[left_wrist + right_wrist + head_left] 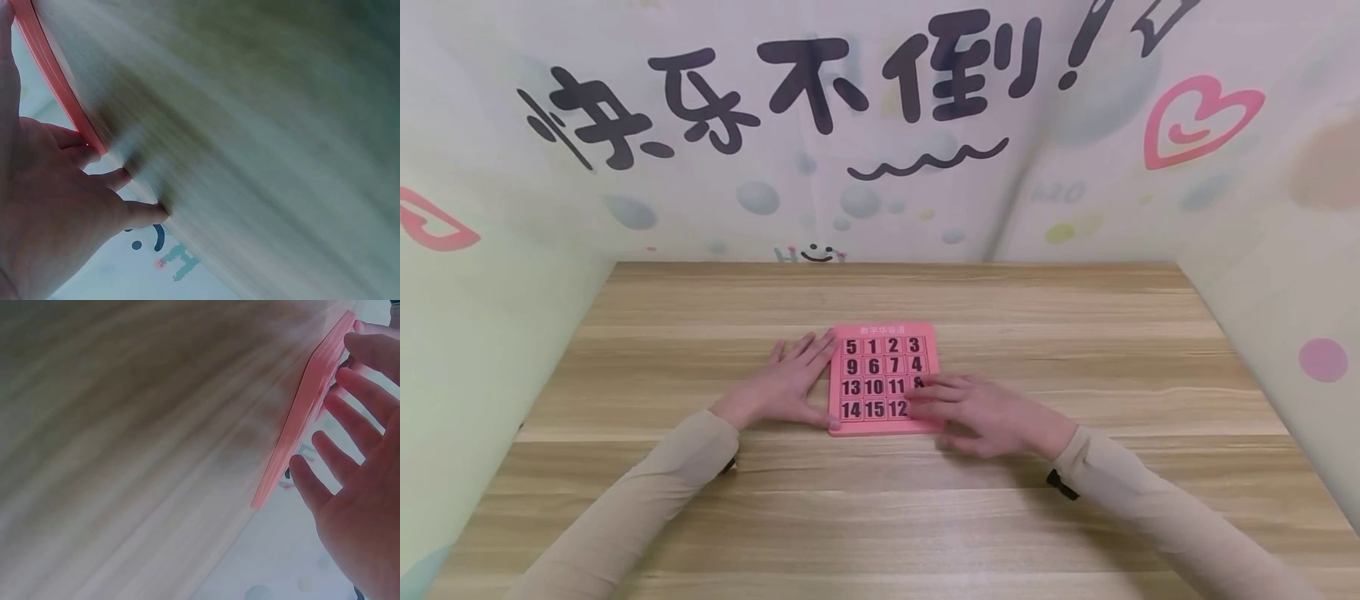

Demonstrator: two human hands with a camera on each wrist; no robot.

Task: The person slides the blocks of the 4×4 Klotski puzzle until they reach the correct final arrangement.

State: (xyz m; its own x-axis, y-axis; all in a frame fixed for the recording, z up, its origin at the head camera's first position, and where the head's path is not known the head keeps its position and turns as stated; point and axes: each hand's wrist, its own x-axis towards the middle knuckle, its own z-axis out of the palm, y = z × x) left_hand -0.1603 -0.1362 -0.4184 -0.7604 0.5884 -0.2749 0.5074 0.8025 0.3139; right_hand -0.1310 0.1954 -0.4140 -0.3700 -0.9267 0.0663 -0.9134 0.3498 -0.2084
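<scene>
A pink sliding number puzzle [883, 427] lies flat on the wooden table. Its rows read 5 1 2 3, then 9 6 7 4, then 13 10 11 and a partly covered 8, then 14 15 12; the lower right cell is hidden. My left hand [786, 382] rests along the left side with straight, spread fingers, its thumb at the lower left corner and a finger near the upper left. Over the lower right part extends my right hand [988, 412], its fingers fairly straight above the tiles. In the right wrist view the right hand [362, 481] shows beside the puzzle's pink edge [294, 428].
The wood-grain tabletop [880, 517] surrounds the puzzle on all sides. Behind it hangs a white printed backdrop [880, 200] with large dark characters, bubbles and hearts, which continues along both sides of the table.
</scene>
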